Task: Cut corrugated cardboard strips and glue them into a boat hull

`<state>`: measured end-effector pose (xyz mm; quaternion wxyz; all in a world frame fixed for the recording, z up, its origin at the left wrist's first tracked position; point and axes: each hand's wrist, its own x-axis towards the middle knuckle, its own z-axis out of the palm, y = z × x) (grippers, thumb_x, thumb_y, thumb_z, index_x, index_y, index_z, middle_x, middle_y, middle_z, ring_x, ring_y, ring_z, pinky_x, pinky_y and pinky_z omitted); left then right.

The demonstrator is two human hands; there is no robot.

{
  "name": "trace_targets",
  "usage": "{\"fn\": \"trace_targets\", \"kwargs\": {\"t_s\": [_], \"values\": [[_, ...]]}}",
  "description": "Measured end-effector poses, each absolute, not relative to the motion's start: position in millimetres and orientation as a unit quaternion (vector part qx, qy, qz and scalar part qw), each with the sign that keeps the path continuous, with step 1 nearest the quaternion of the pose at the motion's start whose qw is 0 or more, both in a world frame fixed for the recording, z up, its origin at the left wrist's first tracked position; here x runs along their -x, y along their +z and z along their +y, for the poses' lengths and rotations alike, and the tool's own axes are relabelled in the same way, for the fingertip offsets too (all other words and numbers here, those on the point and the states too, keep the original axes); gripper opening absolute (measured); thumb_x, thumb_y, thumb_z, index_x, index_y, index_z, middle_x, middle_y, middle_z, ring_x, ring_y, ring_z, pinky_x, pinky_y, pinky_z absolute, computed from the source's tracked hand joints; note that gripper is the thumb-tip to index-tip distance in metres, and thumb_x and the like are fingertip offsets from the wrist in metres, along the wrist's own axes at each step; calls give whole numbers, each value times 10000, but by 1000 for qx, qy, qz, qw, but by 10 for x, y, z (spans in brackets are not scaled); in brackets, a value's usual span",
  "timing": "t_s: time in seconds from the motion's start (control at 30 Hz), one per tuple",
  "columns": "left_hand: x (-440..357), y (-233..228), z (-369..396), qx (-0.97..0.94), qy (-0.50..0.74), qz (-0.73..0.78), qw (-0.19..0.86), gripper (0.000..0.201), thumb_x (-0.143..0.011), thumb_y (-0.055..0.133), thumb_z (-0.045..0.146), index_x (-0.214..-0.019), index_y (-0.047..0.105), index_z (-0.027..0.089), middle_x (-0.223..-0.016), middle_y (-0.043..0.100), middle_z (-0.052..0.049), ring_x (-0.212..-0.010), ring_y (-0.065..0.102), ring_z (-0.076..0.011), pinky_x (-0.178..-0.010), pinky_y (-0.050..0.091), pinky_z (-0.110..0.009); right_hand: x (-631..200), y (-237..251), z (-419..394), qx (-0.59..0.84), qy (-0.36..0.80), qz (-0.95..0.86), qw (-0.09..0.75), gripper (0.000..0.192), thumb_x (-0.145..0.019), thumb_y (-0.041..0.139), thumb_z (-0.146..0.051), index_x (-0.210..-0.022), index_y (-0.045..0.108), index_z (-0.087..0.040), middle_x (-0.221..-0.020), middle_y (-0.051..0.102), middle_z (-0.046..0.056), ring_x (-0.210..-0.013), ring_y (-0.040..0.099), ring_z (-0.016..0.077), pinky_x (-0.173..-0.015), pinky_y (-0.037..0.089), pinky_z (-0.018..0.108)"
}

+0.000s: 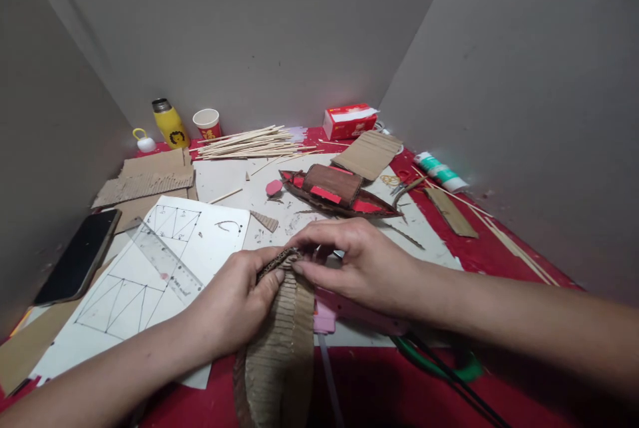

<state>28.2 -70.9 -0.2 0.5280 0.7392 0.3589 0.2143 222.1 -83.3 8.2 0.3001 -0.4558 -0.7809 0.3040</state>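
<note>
My left hand (232,301) grips a long, curved piece of corrugated cardboard (277,355), thumb on its ribbed face. A narrow dark cardboard strip (272,264) runs along the piece's left edge and top. At the upper tip, the thumb and fingers of my right hand (344,255) are pinched on the end of the cardboard. Under my right hand lies a pink glue gun (325,316), partly covered, with a clear glue stick (330,375) trailing towards me. Beyond my hands sits a brown model boat (332,185) with a curved roof and red inside.
At left are a paper with drawn triangles (122,301), a clear ruler (172,265) and a phone (77,255). Thin wooden sticks (249,145), a yellow bottle (170,125), a paper cup (207,124) and a tissue pack (349,123) line the back. Green handles (464,368) lie at right.
</note>
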Motion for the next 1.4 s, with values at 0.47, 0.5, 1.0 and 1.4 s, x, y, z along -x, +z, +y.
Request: {"fn": "trace_targets", "kwargs": {"t_s": [0.47, 0.5, 1.0, 1.4], "values": [[-327, -57, -785, -722, 241, 395, 515, 228, -932, 454, 215, -915, 677, 175, -793, 655, 9, -761, 587, -152, -698, 463, -239, -2143, 52, -817, 461, 282, -780, 315, 71, -791, 594, -127, -775, 649, -169, -685, 646, 2, -628, 576, 125, -592, 450, 223], [-324, -67, -777, -723, 241, 392, 515, 225, -935, 454, 222, -903, 671, 172, -796, 652, 9, -762, 581, -150, -706, 461, -241, -2159, 89, -808, 472, 314, -767, 301, 73, -783, 601, -126, -786, 662, -167, -695, 656, 0, -635, 585, 125, -592, 456, 221], [-317, -66, -735, -723, 257, 386, 513, 219, -938, 440, 209, -883, 648, 163, -776, 606, 7, -761, 548, -146, -717, 442, -250, -2200, 47, -828, 441, 269, -785, 342, 147, -803, 605, -110, -910, 704, -124, -802, 706, 44, -700, 630, 137, -652, 496, 236], [-320, -105, -757, -721, 257, 370, 526, 223, -936, 425, 187, -914, 647, 181, -830, 643, 13, -833, 587, -155, -777, 462, -252, -2202, 141, -836, 433, 295, -797, 301, 162, -771, 605, -105, -906, 693, -121, -761, 657, 33, -640, 602, 127, -601, 478, 230]]}}
